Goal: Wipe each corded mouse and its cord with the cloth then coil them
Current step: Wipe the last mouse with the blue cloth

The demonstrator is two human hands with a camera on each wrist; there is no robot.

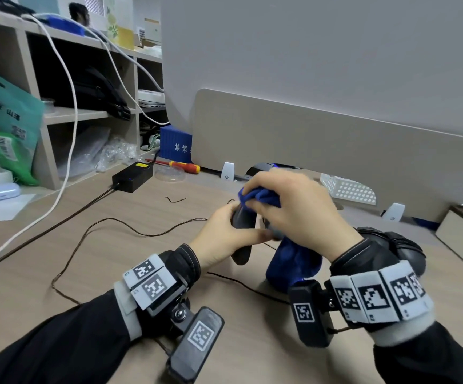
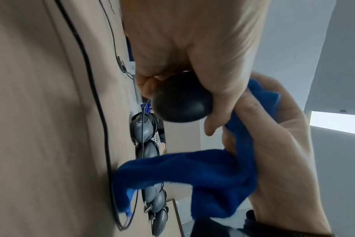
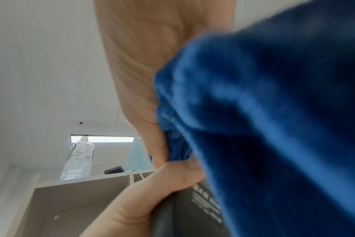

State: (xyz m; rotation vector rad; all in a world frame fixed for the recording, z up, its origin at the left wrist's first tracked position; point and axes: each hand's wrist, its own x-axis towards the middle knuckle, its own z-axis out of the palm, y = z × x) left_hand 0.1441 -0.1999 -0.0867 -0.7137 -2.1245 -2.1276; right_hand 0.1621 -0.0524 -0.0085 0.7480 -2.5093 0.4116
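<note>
A wood-grain bench stretches before a beige divider panel, with open shelves standing at the left. Above the bench's middle, a person's left hand wraps its grip around a black mouse, fingers and thumb curled about the body and lifting it clear of the surface. The right hand closes its grip on a bunched blue cloth, pressing the upper folds against the top of the mouse while the rest hangs down to the bench. From the left wrist, the mouse's rounded end shows beneath the palm, cloth draped just beside it. The mouse's thin dark cord trails loose across the bench to the left in wide curves. Behind the right wrist sits a cluster of other mice with cords wound around them. Farther back lie a black power brick, a white perforated basket and a red-and-yellow screwdriver.
</note>
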